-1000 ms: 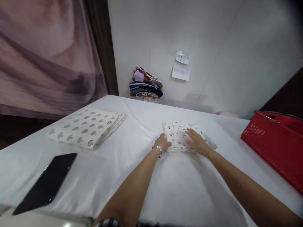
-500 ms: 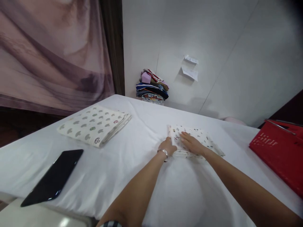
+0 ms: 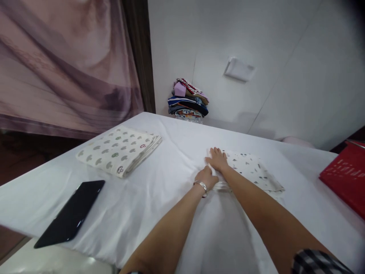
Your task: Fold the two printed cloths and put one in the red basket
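Note:
A white folded cloth [image 3: 247, 167] with small printed motifs lies on the white-covered table. My left hand [image 3: 206, 178], wearing a silver bracelet, is closed on its near left corner, with the thumb toward the front edge. Just beyond it, my right hand [image 3: 218, 159] presses on the far left part of the same cloth, fingers stretched out and apart. Both hands hide much of the cloth's left edge. To the left rests another folded cloth [image 3: 118, 150] with grey mushroom-like prints, touched by neither hand.
A black flat tablet-like object [image 3: 71, 215] lies at the table's front left. At the right edge is a red bag [image 3: 346, 175]. Several folded fabrics [image 3: 188, 101] are stacked beyond the table's far edge, by the wall. A pinkish curtain [image 3: 65, 68] hangs at left.
My right hand has slid left across the cloth to its far left part and spread its fingers. My left hand stays at the near left corner. The view has shifted slightly.

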Tool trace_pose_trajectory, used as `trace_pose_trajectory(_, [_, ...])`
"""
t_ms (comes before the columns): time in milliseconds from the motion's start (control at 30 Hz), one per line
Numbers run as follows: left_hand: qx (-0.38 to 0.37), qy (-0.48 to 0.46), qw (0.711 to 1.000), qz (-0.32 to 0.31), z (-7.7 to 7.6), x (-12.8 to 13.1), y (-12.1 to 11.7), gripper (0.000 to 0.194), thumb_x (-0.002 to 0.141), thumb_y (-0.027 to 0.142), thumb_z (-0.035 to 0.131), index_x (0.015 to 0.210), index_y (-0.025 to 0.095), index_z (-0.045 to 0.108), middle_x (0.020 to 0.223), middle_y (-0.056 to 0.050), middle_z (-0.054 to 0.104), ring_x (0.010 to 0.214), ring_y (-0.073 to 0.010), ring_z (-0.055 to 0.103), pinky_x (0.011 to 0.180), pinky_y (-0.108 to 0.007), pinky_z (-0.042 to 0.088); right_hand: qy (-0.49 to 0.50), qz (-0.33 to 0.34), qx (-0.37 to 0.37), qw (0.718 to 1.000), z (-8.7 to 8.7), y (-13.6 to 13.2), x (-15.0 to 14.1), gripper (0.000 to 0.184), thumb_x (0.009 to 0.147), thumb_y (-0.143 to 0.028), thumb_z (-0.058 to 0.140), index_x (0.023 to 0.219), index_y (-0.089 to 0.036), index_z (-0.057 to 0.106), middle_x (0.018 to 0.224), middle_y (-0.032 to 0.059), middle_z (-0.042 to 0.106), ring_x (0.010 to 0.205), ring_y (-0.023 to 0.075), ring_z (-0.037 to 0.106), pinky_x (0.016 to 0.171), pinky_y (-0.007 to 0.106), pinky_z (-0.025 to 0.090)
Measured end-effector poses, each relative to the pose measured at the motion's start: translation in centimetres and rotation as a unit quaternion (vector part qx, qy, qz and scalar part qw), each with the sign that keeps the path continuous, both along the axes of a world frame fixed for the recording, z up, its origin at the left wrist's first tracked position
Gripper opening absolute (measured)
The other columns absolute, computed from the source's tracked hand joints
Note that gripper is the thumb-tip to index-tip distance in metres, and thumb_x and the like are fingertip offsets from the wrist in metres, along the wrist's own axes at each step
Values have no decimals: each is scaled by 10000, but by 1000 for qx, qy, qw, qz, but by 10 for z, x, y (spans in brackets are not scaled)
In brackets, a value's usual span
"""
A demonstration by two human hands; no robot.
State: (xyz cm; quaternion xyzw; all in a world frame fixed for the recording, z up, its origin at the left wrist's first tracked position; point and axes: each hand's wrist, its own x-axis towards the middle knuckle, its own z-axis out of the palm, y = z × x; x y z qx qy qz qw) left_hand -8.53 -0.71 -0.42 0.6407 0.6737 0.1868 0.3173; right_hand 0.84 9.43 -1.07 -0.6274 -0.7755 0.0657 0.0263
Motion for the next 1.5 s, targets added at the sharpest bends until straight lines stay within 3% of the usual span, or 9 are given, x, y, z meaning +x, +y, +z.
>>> trace_pose_trajectory(200, [3,15,1000,-2,3,-2,-2,236,664,364,558,824,216,467,875,-40,631,823,-208,595,621,-268,407,45,28,-39,998,17,-10,10,602,852,-512,317,1358,-186,293,1470,96,158,1339,251,95,1042,468,109])
trace_pose_trajectory(400, [10,12,1000,6,3,-1,-2,213,667,367,552,781,220,449,830,-32,628,787,-204,590,626,-271,401,48,85,-39,994,22,-65,67,535,874,-522,285,1321,-243,378,1439,72,268,1325,240,185,1044,455,131])
trace_pose_trajectory(700, [14,0,1000,2,0,-2,4,227,678,360,557,805,220,431,868,-47,623,807,-214,589,650,-281,405,29,-89,95,991,4,-125,204,461,886,-487,297,1249,-257,463,1371,52,397,1295,264,259,1016,562,148])
trace_pose_trajectory(933, [18,1,1000,0,1,-2,3,228,690,381,543,788,223,410,843,-34,616,779,-207,584,628,-277,392,194,-73,123,971,-16,-119,215,476,837,-448,436,1221,-180,524,1357,60,417,1321,230,204,1083,430,159])
trace_pose_trajectory(1033, [21,3,1000,2,1,-2,3,234,686,385,549,786,224,412,834,-30,613,771,-206,582,623,-277,391,310,-126,79,939,-6,-115,220,461,800,-456,497,1181,-204,562,1335,42,448,1290,227,283,1072,405,205])
trace_pose_trajectory(1133, [23,4,1000,3,0,-2,4,234,682,387,552,784,227,415,832,-28,612,770,-205,582,618,-275,389,389,-226,52,891,9,-112,227,492,804,-447,494,1228,-198,516,1290,55,498,1180,208,442,977,343,359])
trace_pose_trajectory(1233, [27,8,1000,5,-1,-2,4,232,683,388,557,777,226,421,820,-23,615,763,-196,584,619,-270,391,409,-337,-1,848,19,-107,232,536,791,-438,518,1256,-173,478,1228,91,543,1046,206,541,780,281,475])
trace_pose_trajectory(1333, [27,13,1000,5,-1,-2,5,232,681,392,563,775,227,429,809,-16,620,759,-192,587,620,-268,395,385,-375,-54,842,26,-97,235,534,748,-465,566,1180,-153,533,1129,132,594,915,232,591,622,280,490])
trace_pose_trajectory(1500, [24,6,1000,6,1,-3,6,236,679,391,570,783,224,440,820,-16,626,761,-186,591,627,-262,400,359,-414,-128,827,33,-77,239,440,684,-463,635,959,-121,609,1050,171,612,848,256,598,560,296,480])
